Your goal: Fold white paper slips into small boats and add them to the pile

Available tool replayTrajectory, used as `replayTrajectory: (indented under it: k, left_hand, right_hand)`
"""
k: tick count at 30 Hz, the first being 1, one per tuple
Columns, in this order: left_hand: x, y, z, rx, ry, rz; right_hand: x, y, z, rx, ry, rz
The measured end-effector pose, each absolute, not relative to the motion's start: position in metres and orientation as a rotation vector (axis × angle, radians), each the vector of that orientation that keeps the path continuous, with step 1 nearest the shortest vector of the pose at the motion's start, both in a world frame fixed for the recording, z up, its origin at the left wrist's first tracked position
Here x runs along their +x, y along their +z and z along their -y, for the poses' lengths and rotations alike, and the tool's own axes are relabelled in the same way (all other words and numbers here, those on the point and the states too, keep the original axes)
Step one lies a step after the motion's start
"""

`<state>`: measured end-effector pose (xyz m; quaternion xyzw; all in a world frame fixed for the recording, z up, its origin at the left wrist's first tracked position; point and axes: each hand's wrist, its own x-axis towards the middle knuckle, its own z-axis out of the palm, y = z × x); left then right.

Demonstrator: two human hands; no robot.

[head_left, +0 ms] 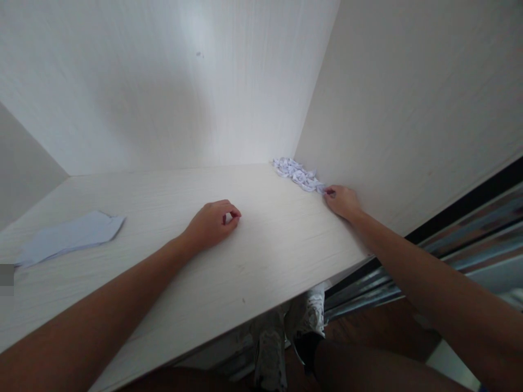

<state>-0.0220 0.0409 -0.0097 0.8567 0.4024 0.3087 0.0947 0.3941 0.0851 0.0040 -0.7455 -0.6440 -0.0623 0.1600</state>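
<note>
Crumpled pieces of white paper (300, 175) lie in a row along the foot of the right-hand panel, from the back corner forward. At the near end of this row is my right hand (342, 201), its thumb and fingers closed on a crumpled paper piece. My left hand (214, 220) rests over the middle of the white surface (253, 272), thumb and index fingertip pinched together in a ring. Nothing shows between those fingertips. To the left lies a stack of flat white paper sheets (73, 234) with uneven edges, apart from my left hand.
A white back panel (163, 98) and a right side panel (388, 109) rise from the surface, with another panel (24, 158) at the left. The surface's front edge runs close to my legs. Shoes (308, 316) show below it, near metal rails (363, 294).
</note>
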Motion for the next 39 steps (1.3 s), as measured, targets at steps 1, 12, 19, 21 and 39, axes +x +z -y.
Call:
replayTrajectory:
  k: [1,12,19,21,39]
  left_hand:
    - [-0.022,-0.01,-0.041,2.536,0.914,-1.195]
    - [-0.023,-0.009,-0.041,2.528,0.912,-1.188]
    - [-0.023,-0.009,-0.041,2.521,0.9,-1.192]
    - [-0.023,-0.009,-0.041,2.519,0.898,-1.193]
    - [-0.021,-0.009,-0.04,2.5,0.871,-1.214]
  right_hand:
    - [0.394,0.004,-0.086,-2.123,-0.172,1.844]
    - [0.393,0.005,-0.091,-1.979,-0.137,1.873]
    - [0.392,0.005,-0.086,-1.96,-0.128,1.838]
    - [0.39,0.006,-0.084,-1.961,-0.141,1.829]
    - [0.401,0.012,-0.087,-2.092,-0.322,2.016]
